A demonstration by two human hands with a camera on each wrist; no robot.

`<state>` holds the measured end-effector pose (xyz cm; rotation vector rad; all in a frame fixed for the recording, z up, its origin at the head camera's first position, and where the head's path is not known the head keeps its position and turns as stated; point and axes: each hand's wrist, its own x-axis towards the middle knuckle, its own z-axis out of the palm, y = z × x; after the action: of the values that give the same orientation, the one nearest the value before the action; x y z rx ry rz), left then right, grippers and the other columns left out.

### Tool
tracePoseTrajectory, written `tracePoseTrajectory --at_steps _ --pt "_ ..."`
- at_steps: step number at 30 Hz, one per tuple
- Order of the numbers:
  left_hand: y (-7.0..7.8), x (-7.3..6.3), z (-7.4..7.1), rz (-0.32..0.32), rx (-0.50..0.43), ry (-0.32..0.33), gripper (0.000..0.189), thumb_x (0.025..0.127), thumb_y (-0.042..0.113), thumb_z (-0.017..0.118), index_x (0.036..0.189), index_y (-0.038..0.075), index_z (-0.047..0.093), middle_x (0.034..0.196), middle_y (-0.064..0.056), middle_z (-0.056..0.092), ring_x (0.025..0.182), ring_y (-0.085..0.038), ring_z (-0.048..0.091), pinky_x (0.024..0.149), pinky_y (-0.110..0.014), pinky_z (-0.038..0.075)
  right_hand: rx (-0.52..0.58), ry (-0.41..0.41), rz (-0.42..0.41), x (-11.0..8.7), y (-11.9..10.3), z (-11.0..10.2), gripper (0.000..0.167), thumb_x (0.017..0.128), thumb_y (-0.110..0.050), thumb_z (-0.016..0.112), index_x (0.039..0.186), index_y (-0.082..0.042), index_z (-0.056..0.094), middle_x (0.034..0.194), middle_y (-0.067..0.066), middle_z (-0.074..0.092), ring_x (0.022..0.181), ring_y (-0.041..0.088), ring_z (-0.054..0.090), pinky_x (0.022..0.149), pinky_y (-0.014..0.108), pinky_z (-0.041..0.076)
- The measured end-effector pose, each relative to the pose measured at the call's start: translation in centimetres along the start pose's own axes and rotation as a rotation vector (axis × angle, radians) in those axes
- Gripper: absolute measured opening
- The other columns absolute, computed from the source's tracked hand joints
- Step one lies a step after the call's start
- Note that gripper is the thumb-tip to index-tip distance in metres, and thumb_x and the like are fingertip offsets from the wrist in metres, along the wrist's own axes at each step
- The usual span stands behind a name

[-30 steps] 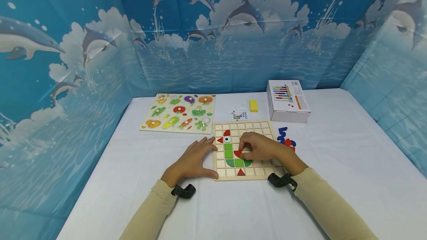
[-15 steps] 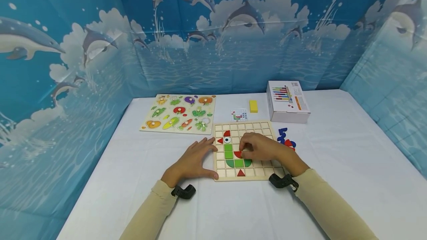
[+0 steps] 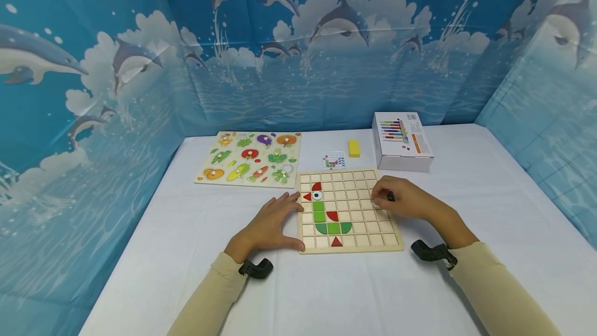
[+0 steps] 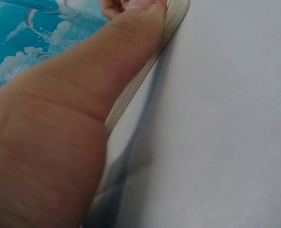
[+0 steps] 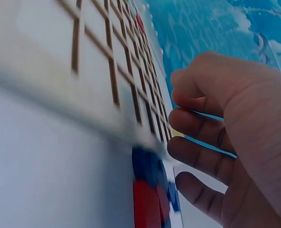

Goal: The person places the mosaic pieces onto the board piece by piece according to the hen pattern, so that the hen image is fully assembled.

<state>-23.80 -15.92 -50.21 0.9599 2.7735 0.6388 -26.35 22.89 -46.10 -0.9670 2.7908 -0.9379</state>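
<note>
A white-covered table (image 3: 336,294) is enclosed at the back and on both sides by a blue backdrop (image 3: 280,87), on which dolphins, clouds and rippling water are printed. Upon the table a gridded board (image 3: 361,215) is laid flat. Its left edge is touched by the left hand (image 3: 268,227), whose thumb and fingers are spread apart, with no grasp taken. The right hand (image 3: 406,198) is held over the board's right edge, its fingers loosely bent; its grip is released. Beneath and beside it, blue pieces (image 5: 147,164) and red pieces (image 5: 147,204) are gathered on the table, partly hidden. In the left part of the grid, green squares (image 3: 319,217) are set among green curved pieces (image 3: 346,227), a red quarter-round (image 3: 332,216), a red triangle (image 3: 336,241) and an eye piece (image 3: 317,196). Toward the backdrop, a vegetable puzzle (image 3: 207,166) is placed at the far left, a card (image 3: 333,159) and a yellow block (image 3: 354,148) near the middle, and a white box (image 3: 403,141) to their right.
</note>
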Motion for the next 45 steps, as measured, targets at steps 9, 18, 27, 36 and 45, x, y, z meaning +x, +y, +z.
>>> tracePoseTrajectory --at_steps 9,18,27,36,45 --pt "0.0 -0.1 -0.1 -0.001 -0.002 0.005 0.09 0.068 0.077 0.076 0.139 0.028 0.049 0.168 0.006 0.017 0.153 -0.02 0.01 0.122 -0.043 0.009 -0.07 0.026 0.142 -3.7 2.4 -1.6 0.018 0.085 -0.009 0.081 0.096 -0.014 0.067 0.085 -0.006 0.058 0.08 0.017 0.054 0.066 0.026 0.051" --pt "0.0 -0.1 -0.1 0.001 -0.019 0.006 0.09 0.068 0.078 0.075 0.138 0.028 0.049 0.168 0.005 0.018 0.153 -0.021 0.01 0.122 -0.044 0.009 -0.091 0.024 0.262 -5.6 3.1 -1.8 0.025 0.083 -0.014 0.084 0.102 -0.012 0.067 0.099 -0.001 0.063 0.092 0.02 0.058 0.086 0.04 0.058" --pt "0.0 -0.1 -0.1 0.0 -0.01 -0.004 0.09 0.069 0.08 0.073 0.139 0.029 0.048 0.168 0.006 0.017 0.154 -0.019 0.008 0.122 -0.044 0.009 -0.086 0.032 0.273 -6.1 3.6 -1.8 0.025 0.081 -0.014 0.086 0.098 -0.012 0.068 0.095 -0.001 0.061 0.089 0.02 0.056 0.082 0.029 0.057" --pt "0.3 -0.2 -0.3 0.017 -0.028 0.01 0.089 0.07 0.076 0.076 0.139 0.026 0.05 0.167 0.003 0.02 0.153 -0.024 0.011 0.122 -0.048 0.011 -0.092 0.037 0.269 -6.2 3.6 -1.6 0.026 0.079 -0.015 0.088 0.095 -0.013 0.067 0.092 -0.003 0.06 0.086 0.018 0.057 0.08 0.026 0.057" --pt "0.4 -0.2 -0.3 0.016 -0.022 0.011 0.089 0.07 0.076 0.076 0.139 0.026 0.05 0.167 0.002 0.02 0.153 -0.024 0.012 0.122 -0.048 0.011 -0.093 0.036 0.28 -6.2 3.5 -1.4 0.025 0.079 -0.014 0.087 0.093 -0.013 0.066 0.087 -0.003 0.057 0.083 0.018 0.054 0.073 0.021 0.054"
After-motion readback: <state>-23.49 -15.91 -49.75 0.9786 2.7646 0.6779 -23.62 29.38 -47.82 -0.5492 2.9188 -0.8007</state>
